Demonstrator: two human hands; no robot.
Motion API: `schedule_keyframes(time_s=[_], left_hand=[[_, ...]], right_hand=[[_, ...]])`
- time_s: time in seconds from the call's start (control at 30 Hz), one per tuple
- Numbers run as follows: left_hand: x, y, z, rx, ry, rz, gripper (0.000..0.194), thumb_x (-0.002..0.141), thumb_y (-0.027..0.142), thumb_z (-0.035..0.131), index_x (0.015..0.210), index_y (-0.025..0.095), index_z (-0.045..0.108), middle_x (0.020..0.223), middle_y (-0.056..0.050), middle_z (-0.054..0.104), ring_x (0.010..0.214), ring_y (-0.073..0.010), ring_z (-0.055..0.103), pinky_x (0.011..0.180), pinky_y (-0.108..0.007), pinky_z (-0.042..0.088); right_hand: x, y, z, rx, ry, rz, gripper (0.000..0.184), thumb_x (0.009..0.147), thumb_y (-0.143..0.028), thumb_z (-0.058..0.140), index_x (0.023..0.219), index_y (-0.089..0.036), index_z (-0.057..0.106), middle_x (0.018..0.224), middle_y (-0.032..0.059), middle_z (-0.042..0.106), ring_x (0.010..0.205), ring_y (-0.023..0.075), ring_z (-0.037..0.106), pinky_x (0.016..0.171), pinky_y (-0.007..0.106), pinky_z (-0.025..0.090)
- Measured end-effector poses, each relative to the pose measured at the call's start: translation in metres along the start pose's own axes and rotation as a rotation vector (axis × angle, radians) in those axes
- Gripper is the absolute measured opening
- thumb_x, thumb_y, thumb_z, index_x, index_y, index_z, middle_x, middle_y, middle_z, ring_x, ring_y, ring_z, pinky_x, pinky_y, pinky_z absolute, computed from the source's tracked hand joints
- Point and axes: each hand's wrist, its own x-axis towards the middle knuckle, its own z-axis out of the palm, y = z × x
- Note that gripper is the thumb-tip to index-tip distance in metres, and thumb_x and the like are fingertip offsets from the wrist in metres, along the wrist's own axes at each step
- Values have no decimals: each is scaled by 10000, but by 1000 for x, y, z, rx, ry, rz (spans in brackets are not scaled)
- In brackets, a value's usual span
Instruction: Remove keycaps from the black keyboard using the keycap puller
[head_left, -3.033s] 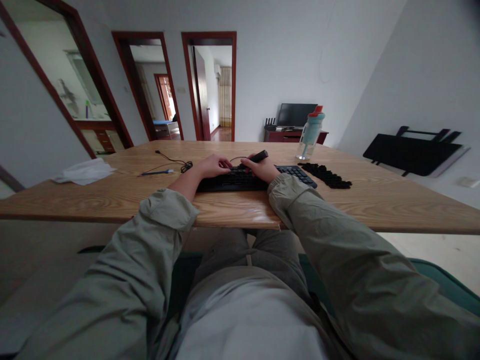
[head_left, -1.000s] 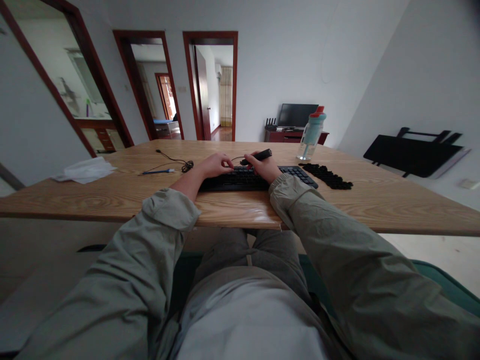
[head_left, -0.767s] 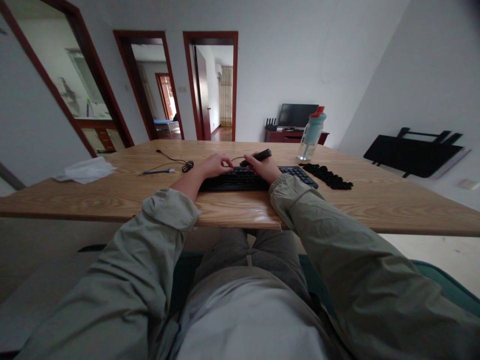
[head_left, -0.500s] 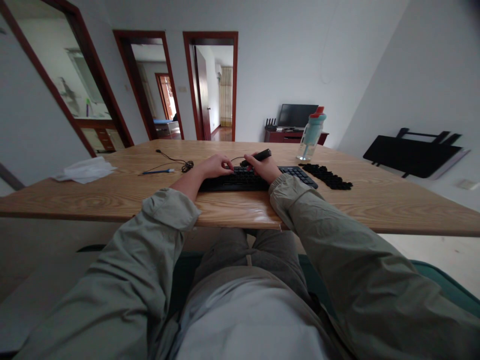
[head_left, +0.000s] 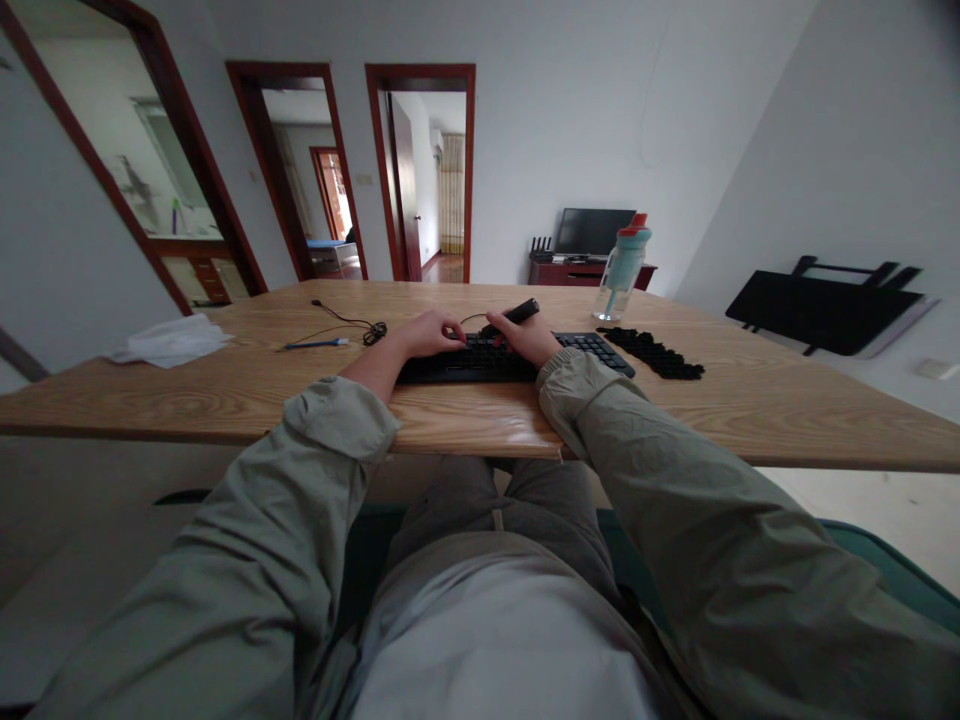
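Observation:
A black keyboard (head_left: 465,369) lies on the wooden table in front of me, its middle part showing no keycaps that I can make out. My left hand (head_left: 429,334) rests on its left end, thumb and forefinger closed together over the keys; anything between them is too small to name. My right hand (head_left: 534,340) is wrapped round a thick black-handled tool (head_left: 520,311), tilted with its butt up to the right. The tool's tip points down at the keyboard and is hidden by my fingers. Beside the keyboard, black keycaps (head_left: 654,352) lie in rows.
Left of the keyboard are a coiled black cable (head_left: 373,332) and a blue-handled brush (head_left: 315,344). A crumpled white cloth (head_left: 174,340) lies farther left on the table (head_left: 772,400). A water bottle (head_left: 622,270) stands behind the keycaps.
The tool in my right hand has tipped and shifted very slightly left. My left hand stays over the same part of the keyboard.

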Motion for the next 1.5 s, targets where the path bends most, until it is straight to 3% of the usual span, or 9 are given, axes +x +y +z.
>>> schedule_keyframes(time_s=[0.23, 0.9, 1.13, 1.5], left_hand=[[-1, 0, -1, 5, -16, 27, 254, 759, 351, 657, 896, 163, 761, 860, -45, 701, 791, -162, 597, 748, -265, 460], [0, 8, 2, 143, 9, 69, 154, 774, 261, 652, 830, 172, 764, 943, -53, 689, 815, -156, 617, 792, -261, 466], [-3, 17, -1, 240, -27, 53, 188, 772, 271, 622, 861, 190, 767, 944, -43, 687, 808, -161, 606, 756, -253, 451], [-4, 10, -4, 209, -18, -6, 227, 722, 347, 688, 879, 185, 716, 865, -33, 652, 791, -167, 566, 683, -243, 407]], right_hand=[[2, 4, 0, -21, -6, 7, 396, 833, -551, 612, 787, -158, 634, 580, 3, 607, 419, 74, 452, 397, 200, 353], [10, 2, 2, -145, 16, -53, 275, 852, -399, 572, 795, -142, 652, 609, 7, 612, 476, 90, 482, 467, 216, 374], [-3, -11, 1, -299, -10, -84, 212, 822, -374, 610, 824, -163, 636, 683, 4, 635, 645, 122, 561, 666, 251, 442], [-24, -22, 10, -509, -41, -262, 203, 814, -403, 632, 794, -201, 626, 745, 53, 660, 704, 176, 583, 647, 289, 419]])
